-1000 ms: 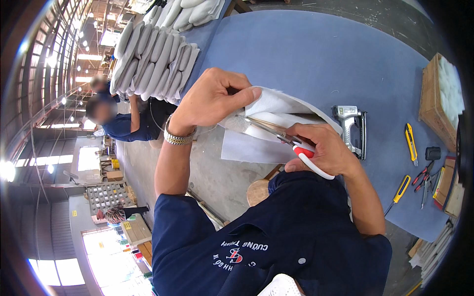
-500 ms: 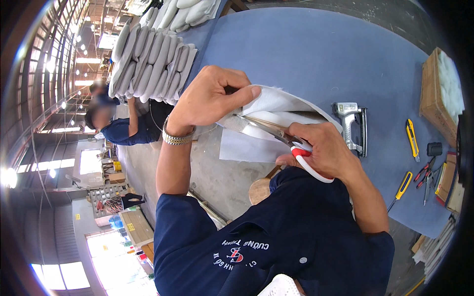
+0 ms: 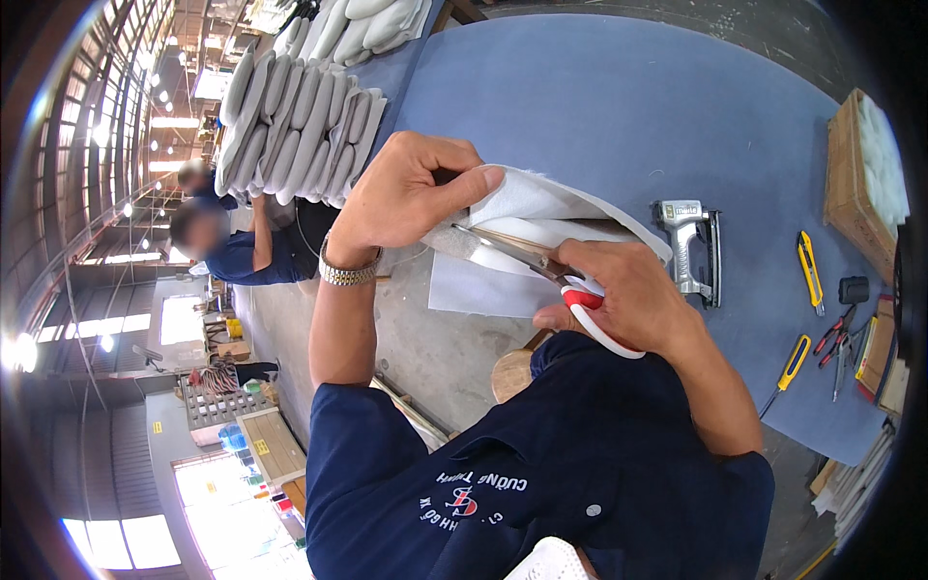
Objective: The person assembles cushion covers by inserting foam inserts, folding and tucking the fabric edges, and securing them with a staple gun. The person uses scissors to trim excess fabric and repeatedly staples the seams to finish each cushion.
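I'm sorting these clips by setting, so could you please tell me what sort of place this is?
Probably an upholstery or cushion-making workshop. The right hand works scissors through white fabric pinched by the left hand; a staple gun lies on the blue worktable, and grey padded pieces are stacked behind.

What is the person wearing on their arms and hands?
Both hands are bare, no gloves. The left hand has a silver metal wristwatch at the wrist. The right hand wears nothing. Short dark navy sleeves leave both forearms uncovered.

Head fisheye, looking down, close over blue table (image 3: 599, 106)
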A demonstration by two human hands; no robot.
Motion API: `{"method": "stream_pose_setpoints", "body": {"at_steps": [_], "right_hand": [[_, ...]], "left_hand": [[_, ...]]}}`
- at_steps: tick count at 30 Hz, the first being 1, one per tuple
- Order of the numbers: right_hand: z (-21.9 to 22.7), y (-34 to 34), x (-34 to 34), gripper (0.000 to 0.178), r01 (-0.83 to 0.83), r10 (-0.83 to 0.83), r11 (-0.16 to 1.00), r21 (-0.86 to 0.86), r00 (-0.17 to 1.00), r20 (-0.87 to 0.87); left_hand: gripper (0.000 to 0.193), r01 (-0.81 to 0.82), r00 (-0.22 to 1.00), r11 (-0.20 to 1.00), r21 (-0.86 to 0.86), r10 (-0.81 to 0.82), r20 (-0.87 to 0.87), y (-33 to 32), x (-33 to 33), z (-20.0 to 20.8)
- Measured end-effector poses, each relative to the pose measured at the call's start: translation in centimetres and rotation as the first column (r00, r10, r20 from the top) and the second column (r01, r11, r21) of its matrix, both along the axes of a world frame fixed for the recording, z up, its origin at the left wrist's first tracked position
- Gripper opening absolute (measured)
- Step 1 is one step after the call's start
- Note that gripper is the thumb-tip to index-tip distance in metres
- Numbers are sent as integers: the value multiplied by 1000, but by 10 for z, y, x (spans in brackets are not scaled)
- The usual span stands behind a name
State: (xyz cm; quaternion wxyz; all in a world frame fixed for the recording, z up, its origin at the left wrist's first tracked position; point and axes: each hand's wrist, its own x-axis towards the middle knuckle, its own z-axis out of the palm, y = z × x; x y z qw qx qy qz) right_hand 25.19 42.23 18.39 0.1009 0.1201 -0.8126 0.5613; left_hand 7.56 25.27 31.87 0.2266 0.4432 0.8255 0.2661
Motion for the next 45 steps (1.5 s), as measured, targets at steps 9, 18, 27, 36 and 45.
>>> {"method": "stream_pose_setpoints", "body": {"at_steps": [9, 18, 27, 36, 45], "right_hand": [[-6, 10, -1, 61, -133, 140, 986, -99, 988, 66], [-27, 25, 2, 76, -372, 474, 853, -367, 846, 244], [-21, 22, -7, 76, -394, 466, 872, -292, 851, 242], [-13, 20, -6, 72, -325, 376, 906, -272, 912, 162], [-26, 25, 3, 69, -254, 310, 929, -270, 932, 188]], "left_hand": [[35, 52, 999, 997, 50, -53, 12, -2, 2, -1], [33, 48, 998, 997, 66, -51, 38, -14, 0, -2], [32, 19, 997, 999, 51, -22, 68, -18, 4, -1], [34, -5, 1000, 998, 68, 4, 17, -12, 3, -2], [29, -18, 1000, 992, 126, 15, 21, -3, 6, -1]]}}
